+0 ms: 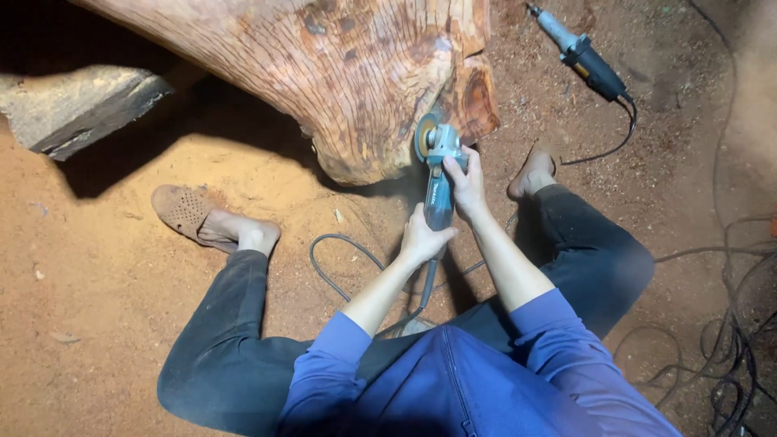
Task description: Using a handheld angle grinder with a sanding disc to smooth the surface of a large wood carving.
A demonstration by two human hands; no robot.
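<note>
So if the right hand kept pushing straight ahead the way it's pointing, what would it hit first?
The right hand points up along the grinder, so it would probably meet the log first, just past the disc. Depth is hard to judge.

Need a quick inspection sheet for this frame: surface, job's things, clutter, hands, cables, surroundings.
Surface: reddish dirt floor coated in sawdust.
Job's things: teal handheld angle grinder, its disc against the lower edge of a large carved reddish wooden trunk.
Clutter: second long grey-and-black power tool lying on the floor at upper right; grey wooden block at upper left.
Hands: left hand grips the grinder's rear body; right hand holds it nearer the head.
Cables: grinder cord loops on the floor between the legs; tangle of dark cables at right.
Surroundings: the person sits on the floor, legs spread, tan perforated slipper on one foot.
</note>
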